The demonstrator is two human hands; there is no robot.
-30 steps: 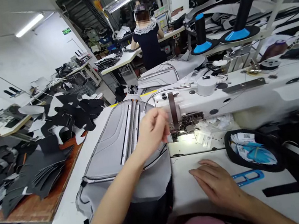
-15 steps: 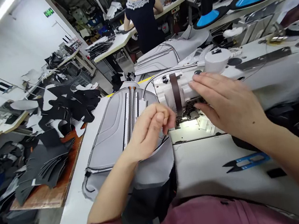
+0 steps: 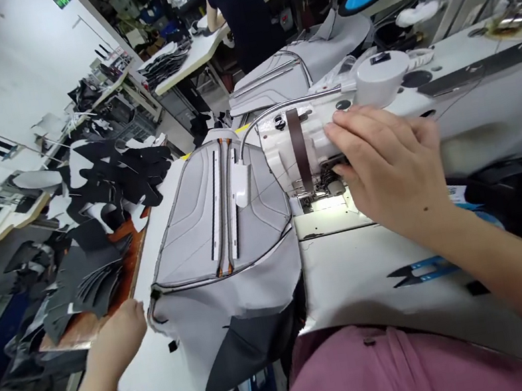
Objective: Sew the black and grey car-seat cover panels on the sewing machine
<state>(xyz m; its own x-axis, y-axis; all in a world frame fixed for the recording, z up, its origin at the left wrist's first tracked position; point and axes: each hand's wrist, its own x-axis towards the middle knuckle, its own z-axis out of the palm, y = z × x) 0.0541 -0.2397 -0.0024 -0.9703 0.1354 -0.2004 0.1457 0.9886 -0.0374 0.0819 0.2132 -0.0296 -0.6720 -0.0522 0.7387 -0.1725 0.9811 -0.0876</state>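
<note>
My left hand is closed in a fist at the left edge of the white table; what its fingers hold, if anything, is hidden. To its right lies a grey stitched seat cover with dark piping and white strips along a central seam. My right hand rests with extended fingers against the head of a white sewing machine, thumb near the lit needle area. Nothing shows in its grasp. Below that hand are blue thread snips on the table.
Left of the table, stacked dark pieces lie on a brown board. A small black scrap sits by the cover's corner. A lamp on a bent metal neck hangs over the cover. Another person works at a table behind.
My left hand has moved from beside the machine head down and left to the table's edge. My right hand stays at the machine head.
</note>
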